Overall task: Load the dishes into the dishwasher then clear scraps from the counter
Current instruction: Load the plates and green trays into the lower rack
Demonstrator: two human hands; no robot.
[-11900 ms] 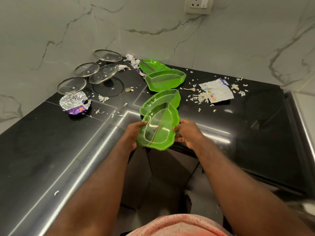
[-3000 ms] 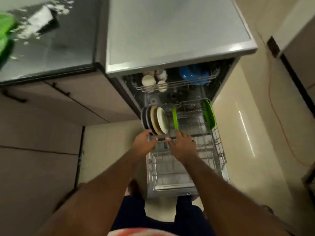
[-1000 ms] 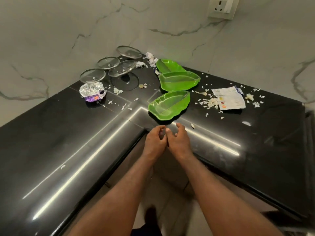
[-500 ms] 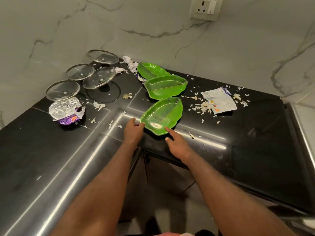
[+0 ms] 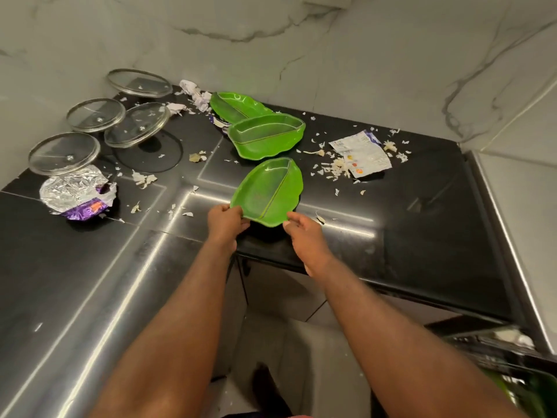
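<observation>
While hands (image 5: 226,220) (image 5: 302,233) grip its near rim, green plate (image 5: 266,191) between them

A grey-veined white marble wall (image 5: 361,55) spans the far side, with a white socket plate (image 5: 327,0) high up; pale floor tiles (image 5: 301,342) lie near.

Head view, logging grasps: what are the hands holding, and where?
The nearest green plate, by its near rim: left hand one side, right hand the other.
</observation>
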